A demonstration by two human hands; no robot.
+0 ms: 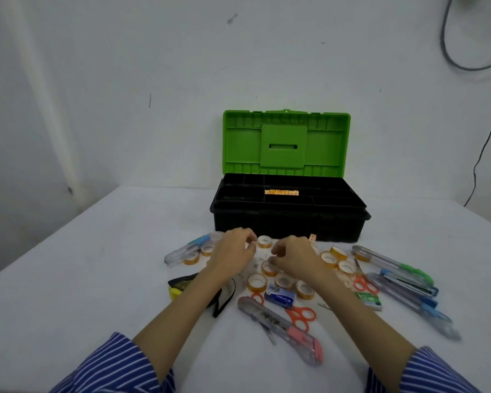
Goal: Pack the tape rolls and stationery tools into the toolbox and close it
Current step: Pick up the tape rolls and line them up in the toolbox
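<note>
Both hands hover, fingers curled, over small tape rolls [257, 282] on the tabletop [97, 279] before the open toolbox [289, 219]; left hand [233, 255] and right hand [295, 258] grips unclear; rolls seem light, rigid, best pinched across the rim

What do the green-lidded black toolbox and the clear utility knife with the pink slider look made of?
Green-lidded black toolbox: looks like moulded plastic with a dull sheen; ribs and recessed panels are moulded into the open lid.
Clear utility knife with the pink slider: seemingly a transparent glossy plastic body, since its inner parts show through; the slider looks like opaque plastic. Blade metal cannot be confirmed.
</note>
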